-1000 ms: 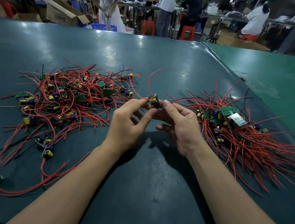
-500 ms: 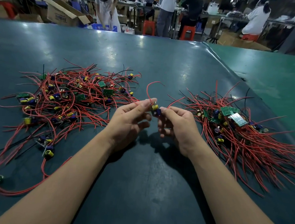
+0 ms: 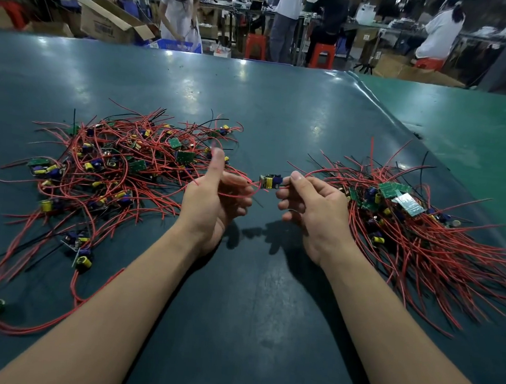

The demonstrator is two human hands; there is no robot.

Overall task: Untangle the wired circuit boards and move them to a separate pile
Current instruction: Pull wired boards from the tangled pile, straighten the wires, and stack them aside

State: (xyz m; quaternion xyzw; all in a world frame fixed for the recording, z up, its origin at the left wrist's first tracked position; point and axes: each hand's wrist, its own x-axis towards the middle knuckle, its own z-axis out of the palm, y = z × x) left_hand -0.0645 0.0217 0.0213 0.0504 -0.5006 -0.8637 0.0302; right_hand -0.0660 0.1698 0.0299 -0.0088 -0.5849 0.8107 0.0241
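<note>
Holding a small circuit board between them above the tabletop, the two hands work a little apart. The right hand pinches the board's near end between thumb and forefinger, while the left hand has its fingers curled loosely round the red wires trailing from the board, thumb raised. Whether those wires are gripped firmly or just running through the fingers is hard to tell, since that hand is blurred. Out beyond the left hand lies the tangled pile of boards and red leads; just outside the right hand sits the sorted pile, its wires fanned toward the person. The board looks nearly free, with a placement on the right-hand pile as the likely next step. The risk is a lead caught in the tangle: a sharp pull could drag other boards along, tighten a knot, or strain a solder joint. Dropping it carelessly could re-snarl the sorted wires.
</note>
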